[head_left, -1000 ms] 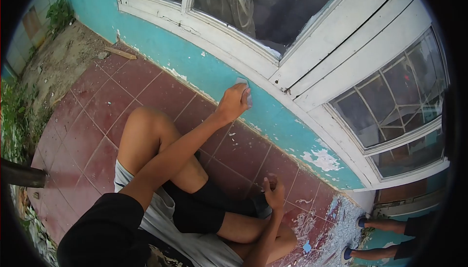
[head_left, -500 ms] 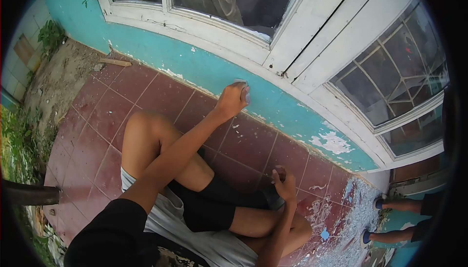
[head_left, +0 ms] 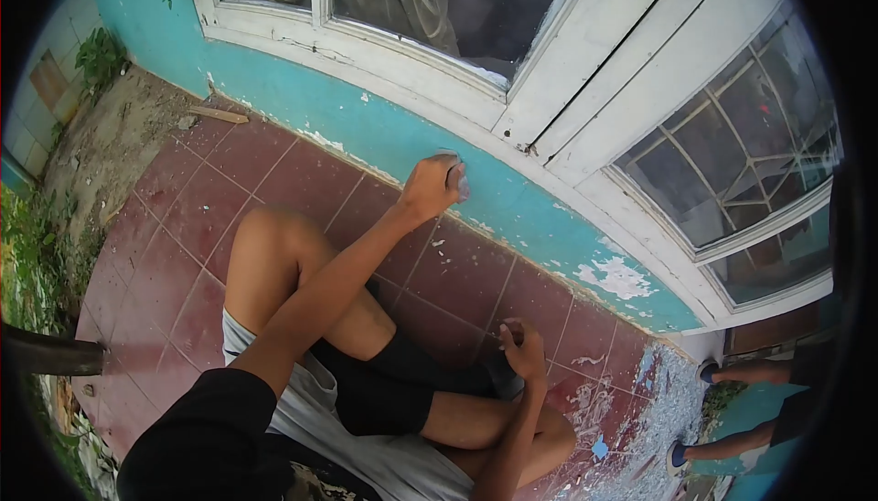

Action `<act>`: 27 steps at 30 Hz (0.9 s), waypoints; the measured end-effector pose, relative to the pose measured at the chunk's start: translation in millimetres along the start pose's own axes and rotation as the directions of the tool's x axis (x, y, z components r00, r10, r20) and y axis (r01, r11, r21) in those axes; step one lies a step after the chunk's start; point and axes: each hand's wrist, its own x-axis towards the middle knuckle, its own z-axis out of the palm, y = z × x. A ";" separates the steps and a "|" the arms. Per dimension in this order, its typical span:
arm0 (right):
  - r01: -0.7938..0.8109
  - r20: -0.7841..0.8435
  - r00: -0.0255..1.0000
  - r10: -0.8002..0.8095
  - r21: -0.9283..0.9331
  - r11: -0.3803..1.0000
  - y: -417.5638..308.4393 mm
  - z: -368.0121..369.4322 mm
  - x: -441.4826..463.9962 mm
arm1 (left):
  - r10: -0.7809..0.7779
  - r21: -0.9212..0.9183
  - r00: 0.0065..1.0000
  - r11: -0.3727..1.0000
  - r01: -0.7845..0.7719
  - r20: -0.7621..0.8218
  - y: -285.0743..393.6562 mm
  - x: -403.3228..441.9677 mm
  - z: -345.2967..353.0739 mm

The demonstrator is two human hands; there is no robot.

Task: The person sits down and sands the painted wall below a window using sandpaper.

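The scene is lit by soft, diffuse daylight, and the turquoise wall (head_left: 540, 222) is evenly brightened. Shadows are kept faint, though the floor tiles (head_left: 247, 149) are darkened beside the bent legs (head_left: 366, 327) and washed with a pale sheen toward the left. Reflections are caught in the door panes (head_left: 718, 149), while the space behind the window (head_left: 512, 21) is sunk in gloom. Straight lines are visibly bowed by the wide lens, and the corners are swallowed by a round black border. Another person's legs (head_left: 732, 446) are dimmed near the right edge. Fine detail on the grey block (head_left: 464, 191) in the left hand (head_left: 430, 188) is softened.
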 end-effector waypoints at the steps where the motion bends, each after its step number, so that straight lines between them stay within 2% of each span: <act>1: 0.007 -0.003 1.000 -0.007 -0.011 1.000 1.8 -3.3 2.4 | -0.066 -0.089 0.991 0.995 0.055 -0.118 8.7 9.7 -8.4; 2: 0.014 -0.028 1.000 -0.014 0.009 1.000 2.3 -2.5 0.6 | -0.064 -0.094 0.991 0.994 0.053 -0.116 7.5 11.9 -7.2; 4: -0.006 -0.060 0.998 0.009 0.050 0.999 5.6 1.6 -10.2 | -0.174 -0.095 0.974 0.982 0.161 -0.147 5.6 6.8 -5.4; 5: 0.003 -0.045 0.999 -0.001 0.048 0.999 -2.3 -0.8 -10.0 | -0.167 -0.091 0.977 0.984 0.156 -0.131 -4.2 -4.9 7.3; 6: 0.023 -0.029 0.999 -0.022 0.043 0.999 -8.3 -0.1 -7.4 | -0.008 -0.037 1.000 0.999 0.008 0.002 -22.3 -22.1 28.5; 7: 0.028 -0.030 0.999 -0.027 0.048 0.998 -7.6 4.0 -5.9 | 0.141 -0.003 0.981 0.990 -0.142 0.134 -32.7 -30.3 38.6; 11: 0.034 -0.023 0.999 -0.034 -0.005 0.999 2.8 0.3 -1.5 | 0.061 -0.083 0.998 0.995 -0.063 -0.025 6.8 0.0 12.5; 13: 0.024 -0.055 0.998 -0.022 0.042 0.999 3.3 -0.6 -7.1 | -0.097 -0.103 0.985 0.991 0.082 -0.141 20.7 10.1 -7.0; 17: 0.027 -0.032 0.999 -0.027 0.014 1.000 -13.8 -0.2 -8.0 | 0.028 -0.045 0.999 0.999 -0.029 -0.037 -5.9 -15.7 23.2; 19: 0.025 -0.021 0.999 -0.024 0.002 1.000 -4.5 5.7 -3.9 | 0.111 -0.023 0.985 0.994 -0.109 0.132 -16.5 -21.5 32.1; 20: 0.018 -0.014 1.000 -0.019 -0.017 1.000 -1.2 3.4 -1.1 | 0.109 -0.023 0.988 0.994 -0.107 0.112 -11.2 -14.6 27.0; 22: 0.033 -0.017 0.999 -0.033 -0.010 0.999 0.7 1.3 -3.3 | 0.014 -0.126 0.995 0.992 -0.026 -0.096 9.3 -0.7 9.0; 25: 0.048 -0.051 0.998 -0.046 0.041 0.998 -5.6 -2.9 -8.8 | -0.008 -0.087 0.986 0.996 -0.006 -0.167 19.2 5.9 3.0; 26: 0.065 -0.066 0.996 -0.061 0.055 0.996 -7.5 -0.3 -12.1 | -0.001 -0.084 0.990 0.996 -0.011 -0.144 13.0 -1.8 9.9; 27: 0.056 -0.068 0.996 -0.052 0.069 0.996 -4.3 3.8 -12.8 | 0.054 -0.071 0.999 0.996 -0.054 -0.003 5.6 -12.4 20.3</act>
